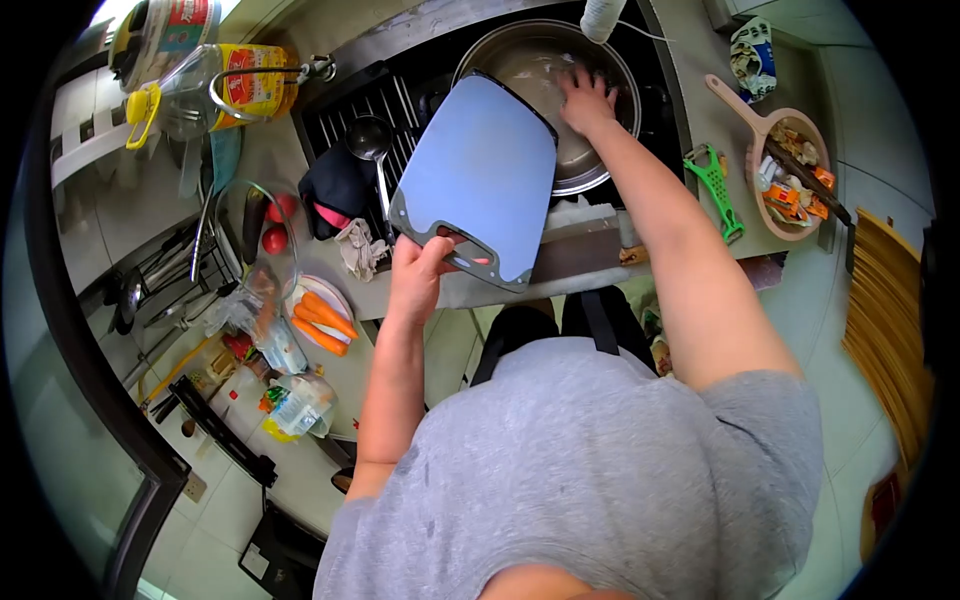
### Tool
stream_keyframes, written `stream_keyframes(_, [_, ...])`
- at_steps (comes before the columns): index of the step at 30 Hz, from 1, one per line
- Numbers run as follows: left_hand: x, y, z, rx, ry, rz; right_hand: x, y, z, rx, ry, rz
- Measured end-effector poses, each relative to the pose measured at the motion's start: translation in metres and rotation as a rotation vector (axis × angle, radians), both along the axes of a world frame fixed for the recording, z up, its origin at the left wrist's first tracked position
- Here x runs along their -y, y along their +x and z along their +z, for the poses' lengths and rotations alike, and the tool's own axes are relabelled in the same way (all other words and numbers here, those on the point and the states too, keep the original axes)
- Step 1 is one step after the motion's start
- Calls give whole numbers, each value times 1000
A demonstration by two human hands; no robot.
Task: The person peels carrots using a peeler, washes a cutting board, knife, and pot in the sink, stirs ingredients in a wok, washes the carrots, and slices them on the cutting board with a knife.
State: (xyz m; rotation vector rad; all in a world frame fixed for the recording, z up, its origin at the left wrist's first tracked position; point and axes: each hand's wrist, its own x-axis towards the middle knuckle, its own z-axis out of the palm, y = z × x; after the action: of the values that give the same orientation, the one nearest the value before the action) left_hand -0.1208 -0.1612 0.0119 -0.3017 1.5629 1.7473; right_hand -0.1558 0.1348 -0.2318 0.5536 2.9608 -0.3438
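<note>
My left hand (417, 283) is closed round the handle slot of a blue cutting board (490, 165) with a dark grey rim. The board is tilted up over the counter's front edge and hides part of a round metal basin (625, 75). Inside that basin, which seems to hold water, my right hand (588, 103) reaches down with its fingers spread. A cleaver (582, 258) with a wooden handle lies along the counter edge below the basin, partly behind the board. On the left, a metal ladle (369, 138) rests on a black rack (330, 122).
At right are a green peeler (713, 190) and a pink strainer (755, 122) of scraps, a dark handle across it. Left are carrots (322, 318) on a plate, tomatoes (275, 238), a crumpled cloth (360, 248) and an oil bottle (215, 90). A white spout (601, 18) overhangs the basin.
</note>
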Motion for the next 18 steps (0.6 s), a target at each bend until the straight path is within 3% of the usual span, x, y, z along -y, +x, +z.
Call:
stream_keyframes(2, [-6, -2, -6, 13, 2, 8, -9, 0, -20, 159, 13, 145])
stream_keyframes(4, [-11, -6, -11, 21, -16, -4, -18, -12, -31, 407, -171, 42])
stream_keyframes(6, [-14, -9, -20, 31, -26, -14, -13, -14, -27, 407, -292, -30])
stream_keyframes(8, [-15, -7, -33, 58, 41, 42, 3, -11, -7, 9, -691, -243])
stream_keyframes(11, [-19, -10, -48, 103, 127, 97, 58, 14, 74, -395, -949, 52])
stream_keyframes(13, [-16, -9, -57, 124, 179, 132, 100, 27, 136, -512, -724, 228])
stream_keyframes(15, [-16, -7, -58, 156, 98, 216, 141, 33, 159, -494, -712, 323])
stream_keyframes(17, [-11, -5, -53, 150, 153, 180, 144, 25, 147, -478, -700, 414])
stream_keyframes(18, [-7, -2, -51, 145, 206, 149, 127, 6, 118, -434, -900, 311])
